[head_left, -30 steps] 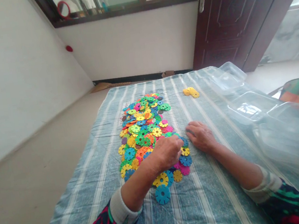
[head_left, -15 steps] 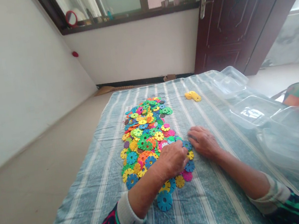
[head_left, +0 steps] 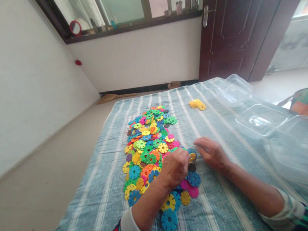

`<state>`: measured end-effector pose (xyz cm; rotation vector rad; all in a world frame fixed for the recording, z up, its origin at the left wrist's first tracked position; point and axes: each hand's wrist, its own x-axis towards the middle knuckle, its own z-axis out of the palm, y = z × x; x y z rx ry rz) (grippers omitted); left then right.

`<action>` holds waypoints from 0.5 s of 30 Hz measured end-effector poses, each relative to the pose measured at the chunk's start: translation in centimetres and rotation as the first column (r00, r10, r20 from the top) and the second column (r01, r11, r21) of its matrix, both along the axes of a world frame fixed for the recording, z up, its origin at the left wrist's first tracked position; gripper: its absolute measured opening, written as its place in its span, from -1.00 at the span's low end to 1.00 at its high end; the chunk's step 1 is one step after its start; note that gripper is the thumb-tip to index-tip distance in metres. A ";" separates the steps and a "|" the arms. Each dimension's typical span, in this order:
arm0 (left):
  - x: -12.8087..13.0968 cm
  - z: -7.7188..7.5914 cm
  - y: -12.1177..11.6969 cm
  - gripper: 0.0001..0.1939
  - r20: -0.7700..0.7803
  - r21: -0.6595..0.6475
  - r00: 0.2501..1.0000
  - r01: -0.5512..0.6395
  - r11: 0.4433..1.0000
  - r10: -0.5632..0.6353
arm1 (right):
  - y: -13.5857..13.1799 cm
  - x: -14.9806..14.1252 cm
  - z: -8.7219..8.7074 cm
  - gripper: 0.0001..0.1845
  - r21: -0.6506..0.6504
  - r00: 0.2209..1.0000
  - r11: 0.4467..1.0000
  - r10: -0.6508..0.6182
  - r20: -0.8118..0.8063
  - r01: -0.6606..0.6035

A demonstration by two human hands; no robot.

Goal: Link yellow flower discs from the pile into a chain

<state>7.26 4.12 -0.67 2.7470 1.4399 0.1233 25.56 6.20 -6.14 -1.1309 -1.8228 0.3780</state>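
A long heap of multicoloured notched plastic building discs [head_left: 146,156] lies over the middle of the striped cloth. My left hand [head_left: 178,167] is at the heap's right side, fingertips closed on the edge of a yellow building disc [head_left: 193,157] that tilts up. Just below that disc lies a dark disc [head_left: 192,167], with a blue disc [head_left: 193,178] nearer to me. My right hand [head_left: 211,153] rests on the cloth right of the heap, holding nothing, its fingers apart and pointing toward the yellow disc. My left fingertips are partly hidden behind the knuckles.
A small group of yellow discs [head_left: 197,105] sits apart toward the back of the cloth [head_left: 217,122]. Clear plastic containers [head_left: 262,120] stand along the right side. Beyond the far edge are a wall, a window ledge [head_left: 136,27] and a dark door [head_left: 244,24].
My left fingers have taken the yellow disc and tipped it up, uncovering a dark disc. My right hand stays beside the heap, its fingers a little more spread. The view has tilted slightly up.
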 end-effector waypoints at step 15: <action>-1.5 -0.8 1.5 -0.66 0.421 0.035 0.907 0.006 0.999 -0.021 | 0.2 -0.5 1.5 -0.81 -0.206 0.970 0.963 0.133 -0.205 -0.175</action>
